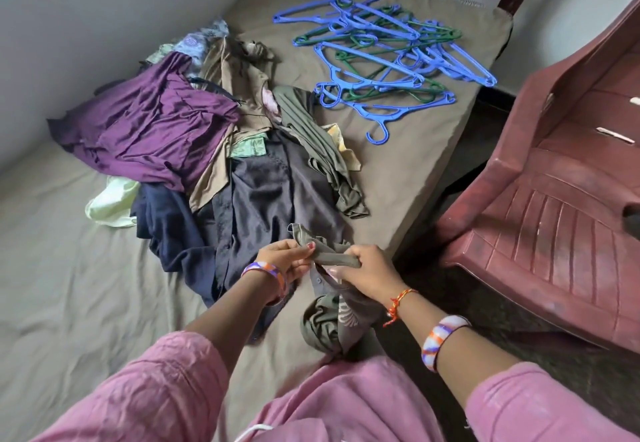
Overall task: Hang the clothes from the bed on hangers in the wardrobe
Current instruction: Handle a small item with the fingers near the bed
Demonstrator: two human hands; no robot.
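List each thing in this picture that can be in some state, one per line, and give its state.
Olive garment: bunched, lifted off the bed, gripped by both hands.
Left hand: fingers pinching the garment's edge.
Right hand: curled round the garment.
Pile of clothes: heaped, unfolded, on the bed.
Purple garment: crumpled, on top of the pile.
Hangers: loose, tangled, empty, lying on the bed.
Bed: sheet wrinkled.
Plastic chair: tilted, beside the bed.

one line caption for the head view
Both hands, left hand and right hand, grip an olive garment over the bed.
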